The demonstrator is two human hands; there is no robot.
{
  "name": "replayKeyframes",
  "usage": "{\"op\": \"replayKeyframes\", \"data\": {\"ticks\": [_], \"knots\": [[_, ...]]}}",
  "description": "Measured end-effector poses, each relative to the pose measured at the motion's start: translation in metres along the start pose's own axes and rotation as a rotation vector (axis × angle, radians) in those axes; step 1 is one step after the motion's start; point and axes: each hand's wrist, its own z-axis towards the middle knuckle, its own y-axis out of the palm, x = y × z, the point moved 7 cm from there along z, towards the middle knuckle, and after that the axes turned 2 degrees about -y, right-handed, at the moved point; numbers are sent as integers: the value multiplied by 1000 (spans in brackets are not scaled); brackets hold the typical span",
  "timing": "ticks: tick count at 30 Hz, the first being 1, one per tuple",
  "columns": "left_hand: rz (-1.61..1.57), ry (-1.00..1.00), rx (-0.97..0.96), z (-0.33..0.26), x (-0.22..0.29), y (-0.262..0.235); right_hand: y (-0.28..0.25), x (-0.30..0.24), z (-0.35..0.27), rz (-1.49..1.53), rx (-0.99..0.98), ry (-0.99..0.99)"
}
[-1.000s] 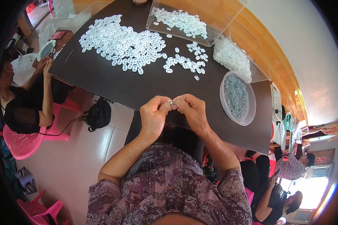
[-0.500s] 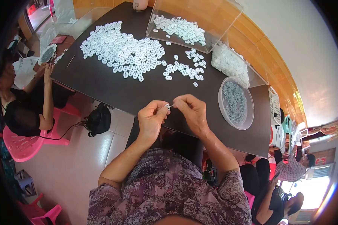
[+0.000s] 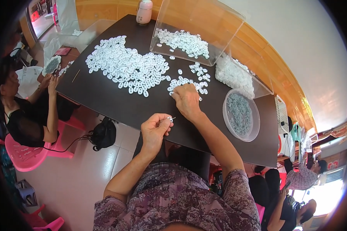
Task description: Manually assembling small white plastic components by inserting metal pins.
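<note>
A small white plastic piece [image 3: 169, 119] sits pinched in the left hand [image 3: 155, 130] at frame centre, above the dark table [image 3: 115, 104] edge. The right hand [image 3: 187, 101] presses curled fingers onto scattered white pieces [image 3: 189, 81]; whether it grasps one is unclear. A round clear dish [image 3: 241, 114] lies right.

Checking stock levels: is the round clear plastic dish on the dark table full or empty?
Partly filled: the round clear plastic dish holds a shallow layer of small pale pieces.

light: bright daylight, strongest from window [image 3: 327, 184] at lower right
glare: sheen on dark table [image 3: 115, 104] and clear plastic lid [image 3: 204, 19]
shadows: soft
edges: bent by fisheye, black rim
focus: sharp centrally
</note>
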Motion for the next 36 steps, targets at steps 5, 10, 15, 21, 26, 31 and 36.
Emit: {"op": "replayKeyframes", "data": {"ticks": [5, 10, 15, 21, 26, 31, 36], "knots": [[22, 13, 12, 0, 0, 0, -1, 7, -2, 188, -64, 57], [-23, 36, 41, -1, 2, 0, -6, 13, -31, 675, -172, 440], [1, 33, 11, -7, 5, 6, -25, 12, -57, 1142, -224, 625], [52, 12, 5, -14, 5, 16, -38, 3, -71, 1307, -207, 729], [71, 14, 6, -18, 5, 20, -39, -1, -74, 1316, -185, 731], [103, 38, 13, -20, 5, 23, -39, -5, -73, 1306, -159, 697], [127, 55, 13, -19, 3, 20, -42, -7, -71, 1247, -169, 666]]}}
